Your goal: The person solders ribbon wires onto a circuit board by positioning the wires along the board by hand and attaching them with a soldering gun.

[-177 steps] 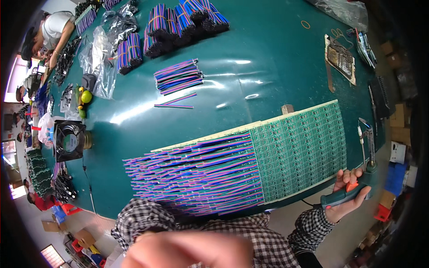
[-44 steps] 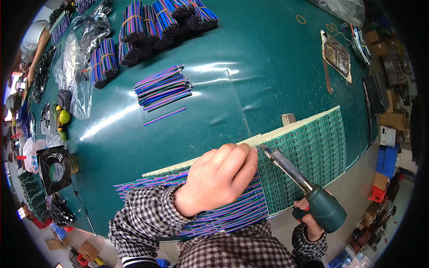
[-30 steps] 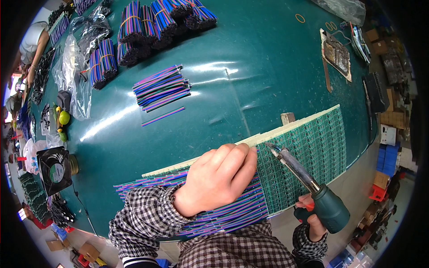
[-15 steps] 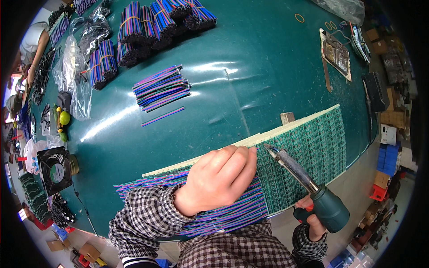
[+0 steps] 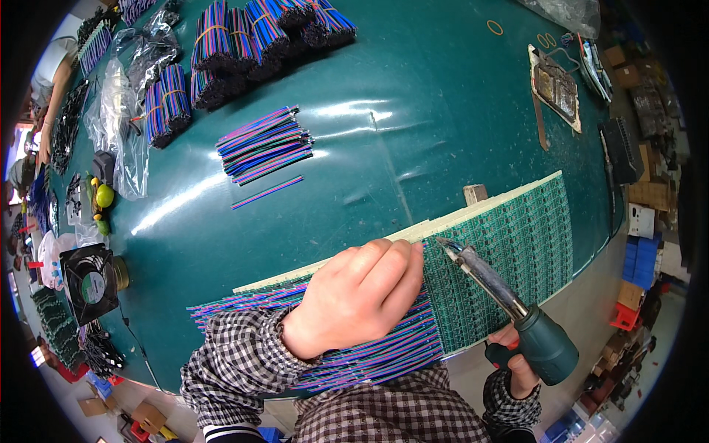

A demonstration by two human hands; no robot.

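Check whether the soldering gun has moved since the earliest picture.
Yes, the soldering gun has moved left: its tip, then right of the circuit panel, is now over it.

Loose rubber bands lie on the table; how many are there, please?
3: one band alone, upper right; two bands close together to its right. Others may be hidden.
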